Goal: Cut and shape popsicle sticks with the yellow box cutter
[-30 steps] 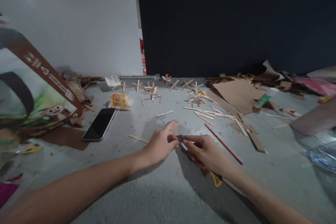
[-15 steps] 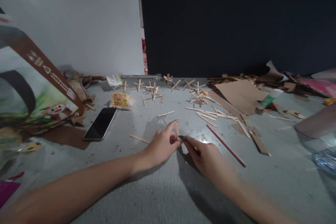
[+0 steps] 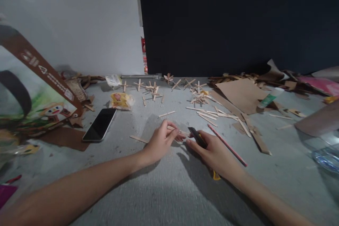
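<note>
My left hand [image 3: 160,142] rests on the grey table [image 3: 169,190] with its fingers pinched on a small wooden craft stick [image 3: 177,130] that lies nearly flat. Just to its right, my right hand [image 3: 213,152] is closed round a utility knife [image 3: 198,137] with a dark front and a yellow tail showing under the palm. The knife tip points up and left, a short gap from the stick. Both forearms reach in from the bottom edge.
Loose sticks [image 3: 209,114] and glued stick crosses [image 3: 152,89] lie beyond my hands. A black phone [image 3: 100,124] lies left, a printed bag [image 3: 29,91] stands far left. A red pencil [image 3: 227,145], brown cardboard [image 3: 241,95] and a glue tube [image 3: 268,98] lie right.
The knife tip has come off the stick and moved right. My left hand has laid the stick over from upright to nearly flat.
</note>
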Motion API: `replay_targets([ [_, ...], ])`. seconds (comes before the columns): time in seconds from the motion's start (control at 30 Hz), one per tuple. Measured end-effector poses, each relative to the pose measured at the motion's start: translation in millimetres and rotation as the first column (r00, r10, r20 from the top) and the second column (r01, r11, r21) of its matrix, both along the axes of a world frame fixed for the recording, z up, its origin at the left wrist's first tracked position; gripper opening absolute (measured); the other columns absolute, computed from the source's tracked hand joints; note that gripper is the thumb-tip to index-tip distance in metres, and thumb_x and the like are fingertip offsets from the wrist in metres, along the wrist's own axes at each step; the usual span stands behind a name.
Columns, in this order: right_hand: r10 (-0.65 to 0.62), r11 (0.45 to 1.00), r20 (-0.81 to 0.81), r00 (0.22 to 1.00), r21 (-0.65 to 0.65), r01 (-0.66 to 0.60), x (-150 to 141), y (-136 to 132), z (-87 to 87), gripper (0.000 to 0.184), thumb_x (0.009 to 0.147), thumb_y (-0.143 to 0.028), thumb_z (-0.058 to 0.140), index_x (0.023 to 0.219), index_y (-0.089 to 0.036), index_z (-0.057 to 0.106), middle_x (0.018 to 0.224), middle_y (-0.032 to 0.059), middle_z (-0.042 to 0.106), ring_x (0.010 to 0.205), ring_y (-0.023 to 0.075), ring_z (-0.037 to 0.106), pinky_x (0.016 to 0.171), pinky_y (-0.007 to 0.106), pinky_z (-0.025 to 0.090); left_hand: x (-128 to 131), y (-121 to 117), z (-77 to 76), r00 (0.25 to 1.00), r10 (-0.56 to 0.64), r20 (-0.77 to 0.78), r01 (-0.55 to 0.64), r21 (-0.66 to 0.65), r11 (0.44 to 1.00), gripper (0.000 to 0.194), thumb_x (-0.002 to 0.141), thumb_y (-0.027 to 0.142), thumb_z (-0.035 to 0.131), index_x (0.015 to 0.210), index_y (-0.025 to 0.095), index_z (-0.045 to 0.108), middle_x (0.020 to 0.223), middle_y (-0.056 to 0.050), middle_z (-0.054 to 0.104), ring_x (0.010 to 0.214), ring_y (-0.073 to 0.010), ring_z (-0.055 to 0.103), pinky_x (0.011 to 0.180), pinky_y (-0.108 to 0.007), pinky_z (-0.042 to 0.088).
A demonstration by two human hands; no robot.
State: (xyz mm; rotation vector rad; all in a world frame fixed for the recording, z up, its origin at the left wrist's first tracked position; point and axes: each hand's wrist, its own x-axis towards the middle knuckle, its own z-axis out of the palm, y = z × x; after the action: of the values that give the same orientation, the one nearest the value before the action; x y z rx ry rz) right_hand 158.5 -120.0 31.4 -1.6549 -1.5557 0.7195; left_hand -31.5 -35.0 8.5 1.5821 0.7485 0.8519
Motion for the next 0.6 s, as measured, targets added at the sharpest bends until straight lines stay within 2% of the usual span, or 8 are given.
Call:
replay_targets([
  [0.13,-0.04,0.991,-0.181,0.983,-0.135,0.015,0,2,-1.0,0.044,0.092,-0.067,0.057,0.078,-0.026,0.048,0.052,-0.0077,0.045,0.038,0.0132,0.042,0.039,0.026,0.028,1,-1,0.3,0.997,-0.06,0.038,0.061,-0.034,0.998,0.044,0.1,0.065,0.064,0.098,0.024,0.051,0.091,-0.01,0.083,0.084,-0.0241,0.079,0.081,-0.039,0.06],
  [0.3,-0.081,0.996,-0.254,0.964,0.004,0.085,3,4,-1.6,0.048,0.091,-0.072,0.061,0.082,-0.025,0.051,0.051,-0.0085,0.046,0.038,0.0121,0.041,0.039,0.025,0.029,0,-3,5.2,0.996,-0.085,-0.013,0.084,-0.009,0.996,0.037,0.101,0.058,0.065,0.093,0.022,0.057,0.082,-0.005,0.077,0.08,-0.0207,0.074,0.079,-0.034,0.055],
  [0.5,-0.095,0.992,-0.189,0.977,0.067,0.109,7,3,-0.5,0.048,0.096,-0.071,0.059,0.089,-0.023,0.058,0.052,-0.0066,0.048,0.042,0.0136,0.044,0.042,0.027,0.032,-2,-6,15.6,0.974,-0.067,-0.218,0.112,0.199,0.974,0.029,0.105,0.04,0.056,0.086,0.02,0.067,0.08,-0.004,0.071,0.079,-0.02,0.066,0.076,-0.033,0.049],
  [0.6,-0.055,0.996,-0.171,0.984,0.056,0.066,10,5,0.7,0.046,0.095,-0.069,0.058,0.087,-0.024,0.058,0.052,-0.0068,0.046,0.041,0.0134,0.044,0.04,0.026,0.031,-2,-8,16.9,0.946,-0.075,-0.316,0.197,0.374,0.906,0.031,0.105,0.034,0.055,0.08,0.021,0.068,0.086,-0.005,0.07,0.09,-0.0221,0.064,0.085,-0.035,0.05],
])
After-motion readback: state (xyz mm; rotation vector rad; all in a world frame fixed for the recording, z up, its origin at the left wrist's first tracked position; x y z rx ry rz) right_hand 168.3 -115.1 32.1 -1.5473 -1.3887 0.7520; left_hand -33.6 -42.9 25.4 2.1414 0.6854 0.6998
